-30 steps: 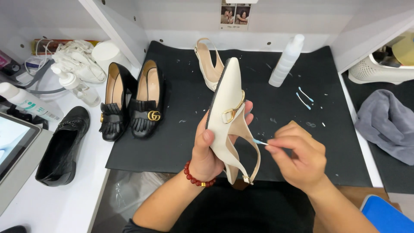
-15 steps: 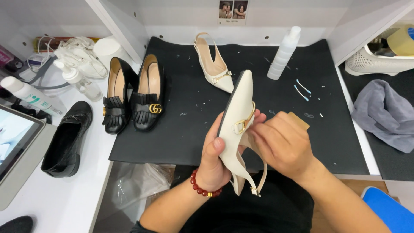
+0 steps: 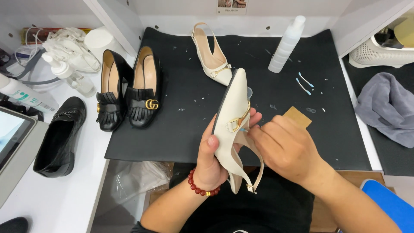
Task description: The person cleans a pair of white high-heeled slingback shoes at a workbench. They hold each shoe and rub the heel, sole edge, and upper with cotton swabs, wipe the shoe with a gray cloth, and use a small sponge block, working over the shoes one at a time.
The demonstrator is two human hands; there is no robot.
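Fingers [image 3: 258, 117] clasp cream shoe [image 3: 230, 129]; black mat [image 3: 181, 129] edge below.

Cream slingback shoe [image 3: 233, 125], upright, toe up

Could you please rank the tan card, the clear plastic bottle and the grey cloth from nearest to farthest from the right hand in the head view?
From the right hand:
1. tan card, just beyond the hand.
2. clear plastic bottle, far back on the mat.
3. grey cloth, off right.

Held slingback shoe [image 3: 230, 125] over mat [image 3: 181, 129], loafers [image 3: 129, 88] left, bottle [image 3: 286, 43] behind, cloth [image 3: 384, 108] right
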